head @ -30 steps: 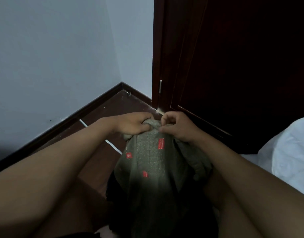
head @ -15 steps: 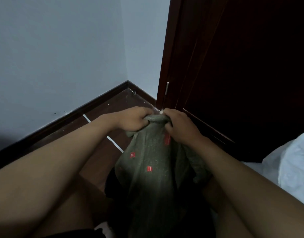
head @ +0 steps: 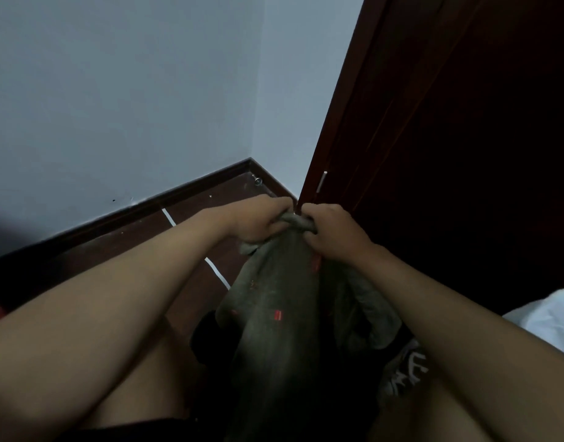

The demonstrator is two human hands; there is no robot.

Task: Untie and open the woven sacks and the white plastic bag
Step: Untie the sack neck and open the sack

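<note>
A grey-green woven sack (head: 283, 301) with small red marks stands between my knees in the dim middle of the head view. Its bunched top is held up near the door frame. My left hand (head: 258, 220) grips the gathered neck from the left. From the right, my right hand (head: 333, 232) grips the same twisted neck, fingers curled round it. The knot itself is hidden between my fingers. Part of a white plastic bag (head: 548, 320) shows at the right edge.
A dark red door (head: 465, 138) and its frame stand right behind the sack. Pale walls meet in a corner at the back, with a dark skirting board (head: 146, 207) above a brown floor. A dark printed cloth (head: 405, 371) lies by my right knee.
Both hands have pulled the sack's neck up and away from me, and the cloth has stretched tighter. The view has tilted and shifted left.
</note>
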